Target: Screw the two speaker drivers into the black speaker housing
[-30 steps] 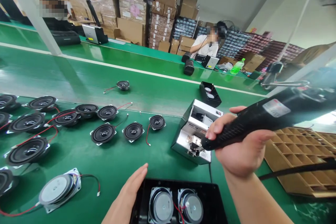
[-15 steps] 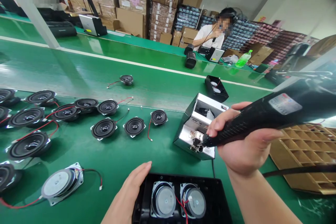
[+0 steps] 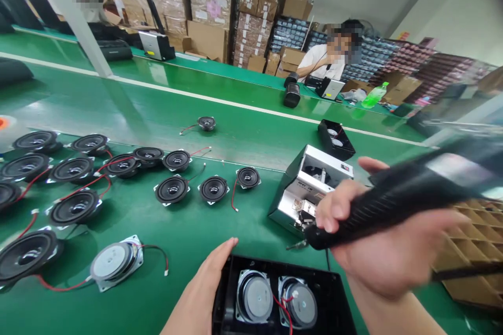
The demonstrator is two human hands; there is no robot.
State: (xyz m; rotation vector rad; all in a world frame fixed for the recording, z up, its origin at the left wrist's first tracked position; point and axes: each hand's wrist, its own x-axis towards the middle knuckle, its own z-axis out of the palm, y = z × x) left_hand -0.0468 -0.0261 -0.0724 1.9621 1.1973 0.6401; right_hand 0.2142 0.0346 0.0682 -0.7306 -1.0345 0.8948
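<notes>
My right hand (image 3: 393, 251) is wrapped round a black electric screwdriver (image 3: 377, 209), partly smeared by motion. Its bit points down and left, just in front of a silver screw feeder (image 3: 291, 196); whether a screw sits on the tip I cannot tell. Straight fingers of my left hand (image 3: 206, 285) lie along the left side of a black speaker housing (image 3: 334, 293) at the bottom. Inside the housing two speaker drivers (image 3: 257, 298) sit side by side, magnets up, with red wires across them. The housing's near end is cut off by the frame.
Several loose speaker drivers (image 3: 173, 188) with red wires spread over the green bench at left; one driver (image 3: 113, 264) lies magnet up. Behind the feeder stands another black housing (image 3: 336, 138). A cardboard divider box (image 3: 467, 241) is at right. Across the bench are two people and stacked cartons.
My right hand has drawn the screwdriver tip out of the screw feeder's front, down toward me. My left hand stays at the housing. The view has shifted slightly left.
</notes>
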